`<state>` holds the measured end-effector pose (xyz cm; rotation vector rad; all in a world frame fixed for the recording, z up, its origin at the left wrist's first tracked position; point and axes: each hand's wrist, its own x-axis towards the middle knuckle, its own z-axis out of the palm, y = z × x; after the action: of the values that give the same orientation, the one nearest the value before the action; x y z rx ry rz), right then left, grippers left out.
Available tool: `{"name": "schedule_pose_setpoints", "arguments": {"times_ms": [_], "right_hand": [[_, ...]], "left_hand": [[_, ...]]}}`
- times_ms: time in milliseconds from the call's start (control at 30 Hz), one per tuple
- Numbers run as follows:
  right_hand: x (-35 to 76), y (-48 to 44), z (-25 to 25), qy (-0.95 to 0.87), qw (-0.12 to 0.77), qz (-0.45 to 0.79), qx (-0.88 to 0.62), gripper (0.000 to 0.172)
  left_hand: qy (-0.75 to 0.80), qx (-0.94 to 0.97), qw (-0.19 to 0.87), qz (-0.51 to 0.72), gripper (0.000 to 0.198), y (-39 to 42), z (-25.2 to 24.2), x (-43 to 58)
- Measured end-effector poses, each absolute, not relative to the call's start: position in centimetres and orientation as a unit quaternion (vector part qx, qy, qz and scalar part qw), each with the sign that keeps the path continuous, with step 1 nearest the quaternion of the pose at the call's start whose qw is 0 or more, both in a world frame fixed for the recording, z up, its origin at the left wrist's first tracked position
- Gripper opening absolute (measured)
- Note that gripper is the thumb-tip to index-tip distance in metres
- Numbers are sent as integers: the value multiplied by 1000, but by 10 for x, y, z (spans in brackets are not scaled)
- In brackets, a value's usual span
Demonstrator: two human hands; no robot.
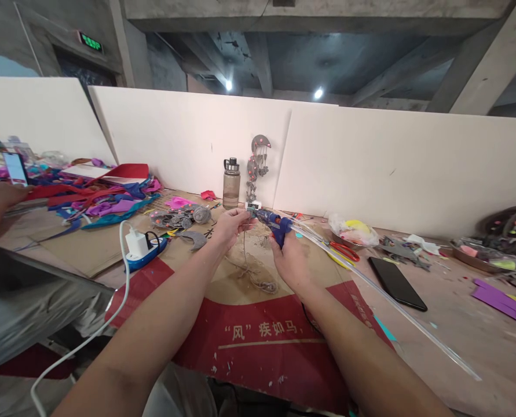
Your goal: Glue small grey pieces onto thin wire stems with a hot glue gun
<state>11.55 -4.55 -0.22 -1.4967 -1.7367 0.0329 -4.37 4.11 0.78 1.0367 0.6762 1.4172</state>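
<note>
You seem to be at a gluing step: your left hand [231, 227] pinches a small piece [252, 212] in its fingers, your right hand [293, 259] grips the blue glue gun [279, 230] above the cardboard [222, 284], and next probably calls for steady aim

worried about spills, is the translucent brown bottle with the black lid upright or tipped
Upright: the translucent brown bottle stands vertically, its black lid at the top.
</note>
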Motion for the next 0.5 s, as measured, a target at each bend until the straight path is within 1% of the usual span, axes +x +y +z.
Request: {"name": "schedule_pose_setpoints", "arguments": {"times_ms": [267, 500], "right_hand": [[116, -46, -2, -696, 431, 18, -574, 33], [114, -48, -1, -694, 411, 23, -591, 33]], "left_hand": [[283, 457, 587, 605, 32, 40, 8, -43], [278, 459, 578, 615, 34, 42, 8, -44]]}}
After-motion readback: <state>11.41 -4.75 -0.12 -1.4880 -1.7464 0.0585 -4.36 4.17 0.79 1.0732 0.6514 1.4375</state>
